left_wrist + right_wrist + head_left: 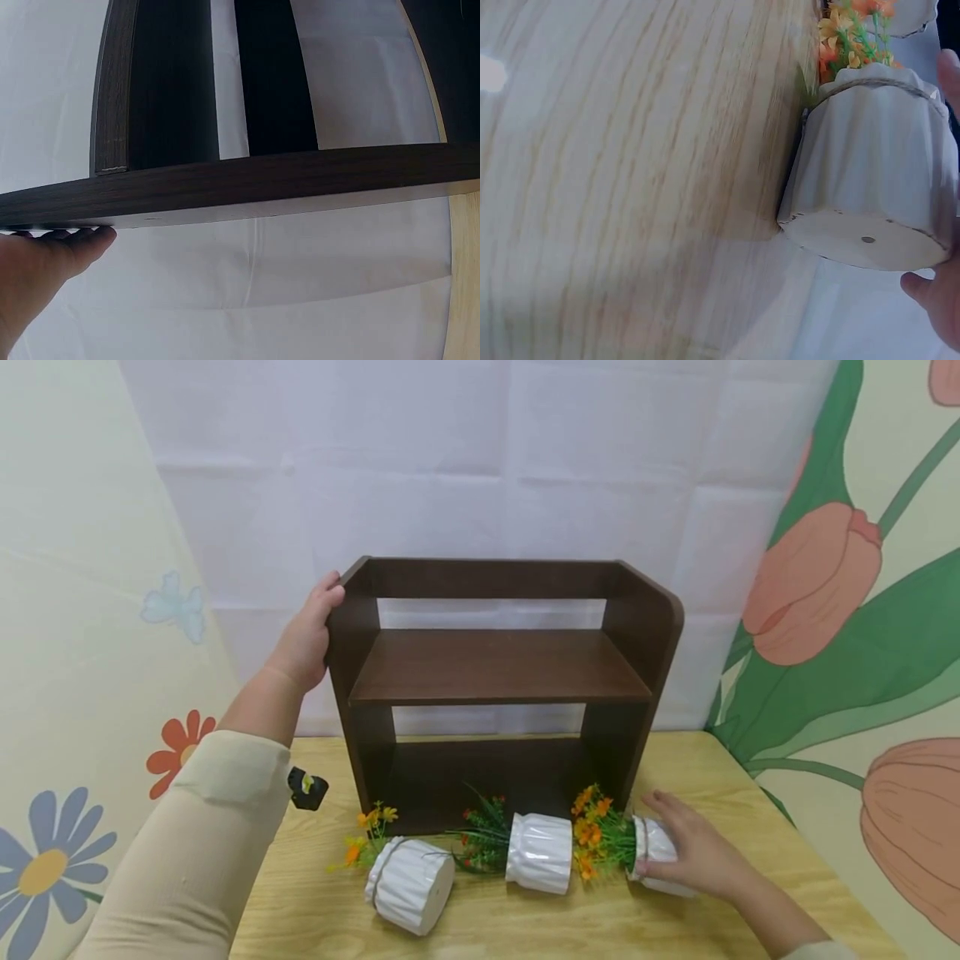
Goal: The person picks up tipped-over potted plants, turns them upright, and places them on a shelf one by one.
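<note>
My left hand (306, 635) rests flat against the outer left side of a dark brown two-tier shelf (502, 668), near its top; the left wrist view shows its fingertips (97, 238) at the panel. My right hand (697, 852) spans a white fluted flowerpot (658, 852) lying on its side, fingers behind and thumb in front, not visibly curled tight. Orange artificial flowers (592, 831) stick out of this pot toward the left. In the right wrist view, the pot's base with a small hole (868, 240) faces the camera, with the thumb near it.
Two more white pots lie tipped over before the shelf: a middle one (540, 852) with red-dotted greenery and a left one (411, 885) with yellow-orange flowers. A small black object (307, 787) shows beside the left sleeve. White cloth (450, 460) hangs behind the wooden table (555, 931).
</note>
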A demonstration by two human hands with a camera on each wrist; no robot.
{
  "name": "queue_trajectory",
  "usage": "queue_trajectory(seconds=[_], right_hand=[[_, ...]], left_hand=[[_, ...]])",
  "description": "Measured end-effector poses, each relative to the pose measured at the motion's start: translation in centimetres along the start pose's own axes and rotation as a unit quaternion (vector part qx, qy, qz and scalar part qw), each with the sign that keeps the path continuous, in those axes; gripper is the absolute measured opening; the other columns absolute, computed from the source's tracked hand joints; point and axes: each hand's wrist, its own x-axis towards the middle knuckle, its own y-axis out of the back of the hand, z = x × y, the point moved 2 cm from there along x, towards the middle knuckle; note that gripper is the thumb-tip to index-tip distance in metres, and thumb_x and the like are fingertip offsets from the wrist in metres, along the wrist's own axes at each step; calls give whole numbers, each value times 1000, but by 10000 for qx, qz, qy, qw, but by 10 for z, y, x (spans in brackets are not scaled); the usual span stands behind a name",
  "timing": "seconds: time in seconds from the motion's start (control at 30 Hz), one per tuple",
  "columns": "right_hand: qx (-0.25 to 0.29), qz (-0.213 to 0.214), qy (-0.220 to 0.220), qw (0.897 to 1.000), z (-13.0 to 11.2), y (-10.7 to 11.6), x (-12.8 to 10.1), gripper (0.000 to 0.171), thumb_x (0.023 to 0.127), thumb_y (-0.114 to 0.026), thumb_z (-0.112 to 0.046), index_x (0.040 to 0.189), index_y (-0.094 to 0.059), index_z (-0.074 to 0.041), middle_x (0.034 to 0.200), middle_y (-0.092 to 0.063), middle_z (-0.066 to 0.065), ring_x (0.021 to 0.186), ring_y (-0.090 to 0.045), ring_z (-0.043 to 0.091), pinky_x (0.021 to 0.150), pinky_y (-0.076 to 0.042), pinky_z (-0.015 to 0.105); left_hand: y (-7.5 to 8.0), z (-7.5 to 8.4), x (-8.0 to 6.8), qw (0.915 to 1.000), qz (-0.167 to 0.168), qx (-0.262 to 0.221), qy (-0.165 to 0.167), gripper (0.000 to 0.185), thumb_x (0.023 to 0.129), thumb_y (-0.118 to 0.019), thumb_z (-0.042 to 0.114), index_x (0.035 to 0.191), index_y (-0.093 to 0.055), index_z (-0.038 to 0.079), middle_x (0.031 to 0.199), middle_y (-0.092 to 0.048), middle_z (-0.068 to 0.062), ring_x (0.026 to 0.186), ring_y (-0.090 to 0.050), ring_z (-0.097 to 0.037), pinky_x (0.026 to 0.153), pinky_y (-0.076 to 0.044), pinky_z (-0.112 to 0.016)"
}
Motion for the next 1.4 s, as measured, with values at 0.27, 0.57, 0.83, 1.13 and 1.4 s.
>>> queue_trajectory(seconds=[0.27, 0.57, 0.83, 1.13, 1.4], right_hand=[[-499, 32, 332, 9982, -2, -1, -3, 103, 59, -84, -59, 139, -51, -4, 140, -49, 30, 121, -51, 52, 93, -42, 66], [-754, 27, 435, 9962, -1, -3, -5, 101, 57, -86, -56, 138, -53, -6, 136, -54, 28, 116, -55, 49, 91, -45, 64], [-1017, -193, 298, 9942, -1, -6, -6, 100, 56, -87, -50, 140, -52, -8, 134, -57, 22, 118, -56, 44, 93, -44, 62], [-1167, -302, 172, 9926, -3, -8, -5, 102, 55, -89, -48, 140, -51, -6, 132, -58, 20, 116, -56, 43, 94, -46, 60], [-1152, -14, 146, 9932, -2, -13, -6, 95, 57, -87, -46, 137, -53, -7, 127, -61, 16, 114, -58, 39, 95, -46, 57]], left_hand=[[0, 0, 0, 10000, -26, -15, -45, 59, 103, -21, 48, 157, 0, 37, 166, -2, -1, 137, -24, -20, 118, -17, -39], [0, 0, -1, 10000, 18, 20, -53, 59, 103, -23, 49, 157, -2, 39, 166, -4, -1, 135, -27, -19, 118, -17, -40], [0, -2, -1, 10000, -52, -13, -60, 59, 103, -22, 48, 157, -1, 38, 165, -5, -2, 127, -34, -16, 115, -21, -37], [2, -2, 0, 9998, -38, -90, -147, 60, 103, -24, 47, 158, -2, 35, 164, -8, -6, 119, -38, -10, 108, -26, -30], [2, -2, -2, 9999, -18, 0, -138, 60, 103, -23, 48, 158, -1, 37, 165, -6, -4, 129, -32, -16, 114, -23, -35]])
